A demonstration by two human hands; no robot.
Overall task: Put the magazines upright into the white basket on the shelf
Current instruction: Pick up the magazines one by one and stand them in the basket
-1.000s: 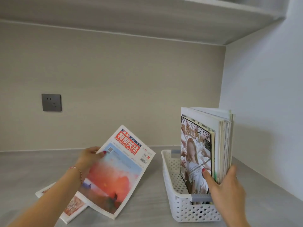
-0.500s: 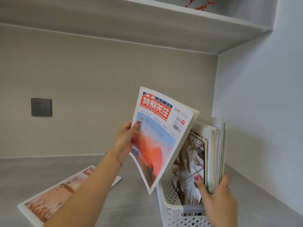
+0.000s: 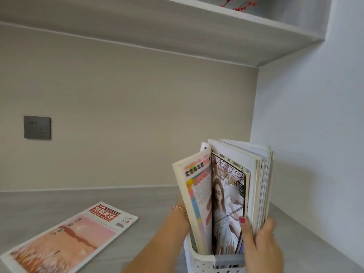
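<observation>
Far left on back wall: dark grey square wall socket (image 3: 37, 127). Below it, lying flat on grey wood-grain shelf surface (image 3: 149, 201): pink-and-orange magazine w/ red title banner (image 3: 69, 239), well apart from basket. Left hand (image 3: 182, 210) mostly hidden behind cream-edged magazine w/ colourful text cover (image 3: 197, 198); finger state can't tell, red bead bracelet at wrist. That mag stands in white perforated plastic basket (image 3: 202, 262), tilted left, fanned away from stack of upright magazines (image 3: 254, 184) at right w/ portrait cover in front. Right hand (image 3: 260, 245) clamps stack's lower edge, thumb across cover, fingers closed round the far side. Up top right: red berry sprig (image 3: 239, 4) on upper shelf.
</observation>
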